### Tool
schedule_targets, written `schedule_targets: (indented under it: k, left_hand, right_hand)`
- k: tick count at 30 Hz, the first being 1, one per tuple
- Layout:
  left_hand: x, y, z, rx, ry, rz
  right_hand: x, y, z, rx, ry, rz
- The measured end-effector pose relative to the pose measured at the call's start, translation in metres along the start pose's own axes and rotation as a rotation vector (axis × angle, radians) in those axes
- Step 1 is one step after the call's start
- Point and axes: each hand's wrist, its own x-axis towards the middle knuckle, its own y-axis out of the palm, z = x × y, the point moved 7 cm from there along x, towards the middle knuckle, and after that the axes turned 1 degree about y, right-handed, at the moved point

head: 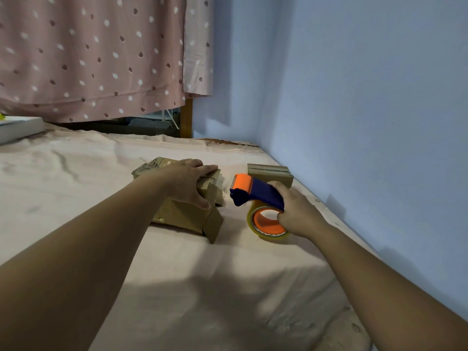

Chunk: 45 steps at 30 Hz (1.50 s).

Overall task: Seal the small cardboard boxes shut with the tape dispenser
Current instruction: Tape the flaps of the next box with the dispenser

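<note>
A brown cardboard box lies on the bed in the middle of the view, one side flap sticking out at its right. My left hand lies on its top, fingers spread over the far edge and thumb down the near side. Behind it sits another taped box, partly hidden by my arm. My right hand grips a blue and orange tape dispenser with a roll of clear tape, just right of the box. A third small box sits behind the dispenser near the wall.
The pink bedsheet covers the mattress. A blue wall runs along the right side. A dotted pink curtain hangs at the back. A white flat object lies at the far left edge.
</note>
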Motion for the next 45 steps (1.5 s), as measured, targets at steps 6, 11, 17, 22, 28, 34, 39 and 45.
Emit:
schedule_targets:
  k: [6, 11, 17, 22, 28, 34, 39, 45]
  left_hand:
    - [-0.004, -0.002, -0.008, 0.074, 0.024, -0.024]
    - [-0.006, 0.001, -0.007, 0.104, -0.005, 0.007]
    - [-0.004, 0.002, -0.005, 0.127, -0.020, 0.010]
    - [-0.005, 0.000, -0.009, 0.119, 0.001, 0.012]
    - [-0.010, -0.005, -0.025, 0.188, 0.039, -0.106]
    - [-0.005, -0.002, -0.035, 0.174, 0.004, -0.244]
    - [-0.001, -0.004, -0.035, 0.167, 0.051, -0.344]
    - [0.005, -0.006, -0.035, 0.139, 0.083, -0.356]
  right_hand:
    - [0.007, -0.015, 0.022, -0.241, -0.022, 0.042]
    - [0.016, -0.039, 0.043, -0.375, -0.087, -0.046]
    - [0.027, -0.051, 0.080, -0.540, -0.153, -0.060]
    - [0.028, -0.057, 0.098, -0.704, -0.097, 0.045]
    - [0.036, -0.060, 0.117, -0.845, -0.049, 0.073]
    - [0.043, -0.067, 0.136, -0.844, -0.004, 0.109]
    - [0.050, -0.064, 0.135, -0.757, 0.039, 0.151]
    - [0.052, -0.063, 0.132, -0.729, 0.059, 0.142]
